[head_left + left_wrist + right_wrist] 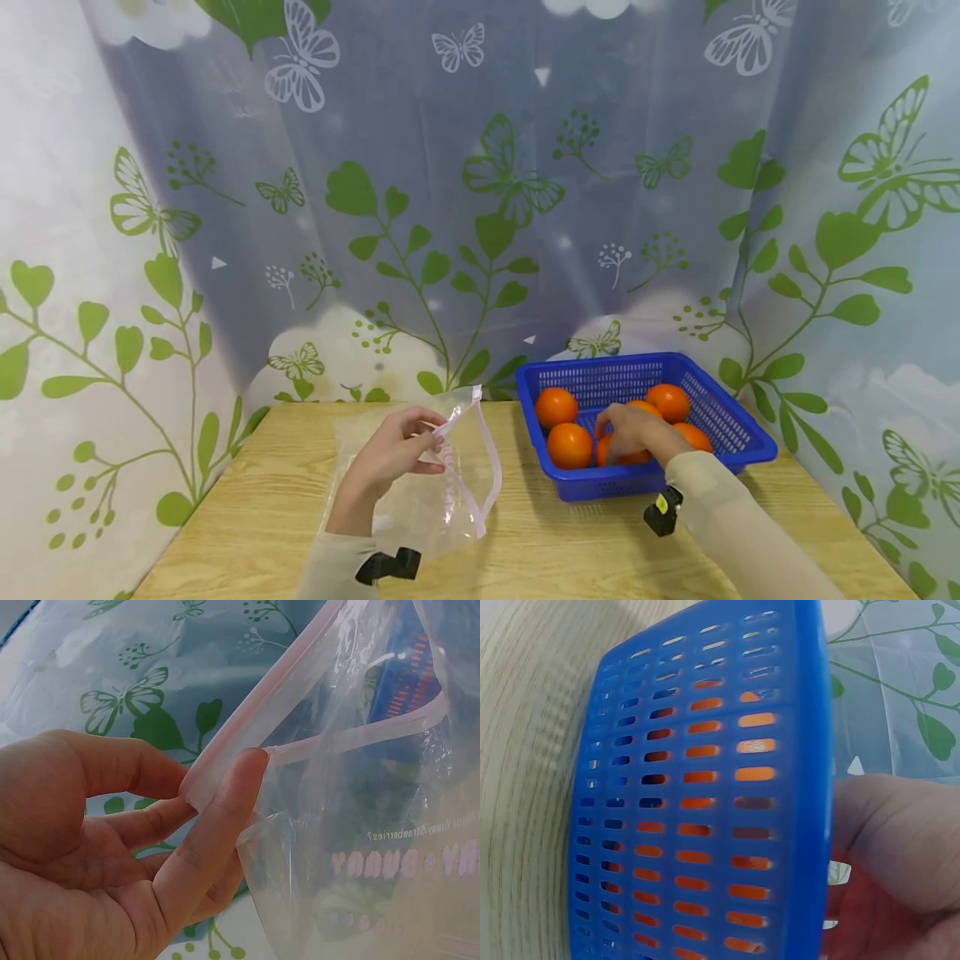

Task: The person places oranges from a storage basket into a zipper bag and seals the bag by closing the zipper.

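My left hand (397,454) pinches the pale pink zip edge of a clear plastic zip bag (423,508) between thumb and fingers. In the left wrist view, that hand (142,832) is at the corner of the bag (390,795), whose mouth gapes apart. My right hand (636,429) reaches down into a blue plastic basket (611,483), its fingers curled over an orange (637,457) near the front wall. From the right wrist view, the basket's slotted wall (690,757) hides the fingertips of the right hand (904,855).
Several other oranges (569,446) lie in the basket around the right hand. The basket and bag are on a wooden table (247,500). Behind stands a curtain (450,250) printed with leaves and butterflies, close to the basket's back edge.
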`<state>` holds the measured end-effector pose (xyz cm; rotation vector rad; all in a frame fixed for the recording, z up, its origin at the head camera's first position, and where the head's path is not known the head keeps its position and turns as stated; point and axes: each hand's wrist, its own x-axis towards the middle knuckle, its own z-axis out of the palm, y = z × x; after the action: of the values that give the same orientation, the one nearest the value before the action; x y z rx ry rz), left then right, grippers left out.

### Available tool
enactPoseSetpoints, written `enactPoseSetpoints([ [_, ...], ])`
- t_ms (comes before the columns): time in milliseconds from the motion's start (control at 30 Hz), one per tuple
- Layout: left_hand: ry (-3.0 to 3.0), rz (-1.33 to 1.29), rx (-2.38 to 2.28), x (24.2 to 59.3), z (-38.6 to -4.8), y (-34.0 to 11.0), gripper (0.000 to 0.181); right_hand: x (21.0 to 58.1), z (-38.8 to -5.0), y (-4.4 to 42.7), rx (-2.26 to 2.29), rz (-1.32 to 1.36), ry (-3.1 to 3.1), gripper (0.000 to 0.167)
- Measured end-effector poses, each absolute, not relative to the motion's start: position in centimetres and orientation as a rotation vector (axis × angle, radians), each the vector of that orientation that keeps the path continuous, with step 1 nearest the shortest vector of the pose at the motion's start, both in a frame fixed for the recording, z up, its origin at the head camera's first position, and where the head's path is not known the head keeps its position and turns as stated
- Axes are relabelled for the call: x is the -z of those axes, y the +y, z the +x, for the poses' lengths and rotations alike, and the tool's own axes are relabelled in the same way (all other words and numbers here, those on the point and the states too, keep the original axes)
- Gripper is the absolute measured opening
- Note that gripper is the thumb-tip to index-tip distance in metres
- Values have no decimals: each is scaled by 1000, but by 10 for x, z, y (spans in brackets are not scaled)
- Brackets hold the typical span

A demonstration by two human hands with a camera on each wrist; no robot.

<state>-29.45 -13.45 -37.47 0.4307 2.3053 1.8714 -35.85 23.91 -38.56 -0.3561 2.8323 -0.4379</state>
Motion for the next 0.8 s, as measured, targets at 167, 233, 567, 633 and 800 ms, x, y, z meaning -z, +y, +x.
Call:
enactPoseSetpoints([
  [167,2298,432,-1876,375,-294,-135,31,382,-358,238,423,-351,2833,36],
  [233,2301,430,-1875,375,-294,-135,31,379,-357,238,427,-352,2831,38],
  [567,2312,432,-1870,376,-295,-135,31,361,-353,239,495,-311,2827,41],
  [633,2311,436,-1872,376,-295,-136,31,358,-353,239,502,-308,2827,41],
  [800,2311,435,-1873,376,-296,-136,31,353,-353,240,511,-328,2827,41],
])
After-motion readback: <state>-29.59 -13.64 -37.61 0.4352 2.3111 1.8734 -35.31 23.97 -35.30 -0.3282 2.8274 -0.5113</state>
